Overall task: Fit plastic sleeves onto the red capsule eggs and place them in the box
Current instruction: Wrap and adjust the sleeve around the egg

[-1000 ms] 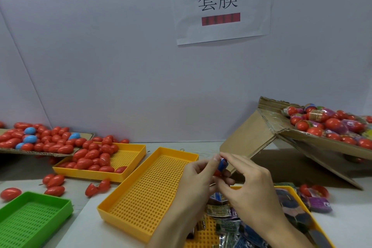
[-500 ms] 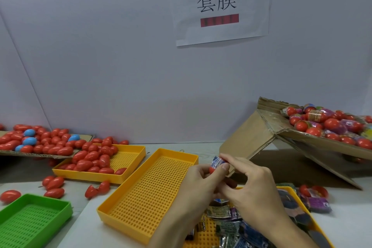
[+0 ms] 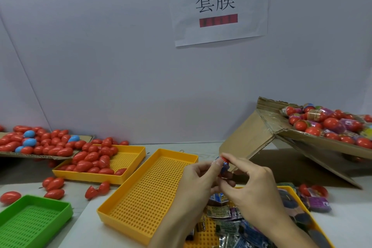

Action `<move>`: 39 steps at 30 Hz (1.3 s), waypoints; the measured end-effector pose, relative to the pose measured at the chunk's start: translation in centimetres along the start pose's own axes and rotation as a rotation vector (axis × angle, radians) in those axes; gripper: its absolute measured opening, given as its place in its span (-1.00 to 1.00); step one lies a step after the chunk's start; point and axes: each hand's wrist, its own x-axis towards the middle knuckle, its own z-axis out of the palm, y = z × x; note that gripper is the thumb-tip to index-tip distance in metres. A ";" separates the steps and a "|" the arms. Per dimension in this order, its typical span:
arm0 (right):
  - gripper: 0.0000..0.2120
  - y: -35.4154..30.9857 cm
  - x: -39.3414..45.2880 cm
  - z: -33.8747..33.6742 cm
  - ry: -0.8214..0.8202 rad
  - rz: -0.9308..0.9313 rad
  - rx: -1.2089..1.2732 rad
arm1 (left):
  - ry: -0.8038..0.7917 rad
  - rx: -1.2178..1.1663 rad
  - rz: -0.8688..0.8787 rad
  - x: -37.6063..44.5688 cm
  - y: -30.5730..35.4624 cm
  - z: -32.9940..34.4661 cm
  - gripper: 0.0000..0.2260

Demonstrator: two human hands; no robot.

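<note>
Head view: both hands pinched one red capsule egg (image 3: 223,160) low and right of centre.
Left hand (image 3: 198,182) and right hand (image 3: 252,182) each held a grip on its blue plastic sleeve (image 3: 223,167); the cardboard box (image 3: 267,123) of finished eggs sat at right.

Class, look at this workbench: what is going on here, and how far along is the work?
A person is fitting a blue plastic sleeve onto a red capsule egg, pinching it between the left hand and right hand above the empty yellow tray. Bare red eggs wait in another tray on the left, loose flat sleeves lie below the hands, and many sleeved eggs already sit in the tilted cardboard box on the right.
</note>
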 end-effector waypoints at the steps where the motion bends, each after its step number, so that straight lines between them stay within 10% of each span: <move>1: -0.43 0.0 0.0 0.0 0.000 0.000 -0.004 | -0.009 0.009 -0.009 0.0 0.0 0.0 -0.77; 18: -0.52 -0.3 0.0 -0.2 0.012 -0.020 0.083 | 0.014 -0.345 -0.234 -0.3 0.4 0.8 -0.64; 39: -0.49 0.4 0.3 0.0 -0.083 0.075 -0.004 | 0.087 -0.249 -0.250 0.0 0.3 0.2 -0.73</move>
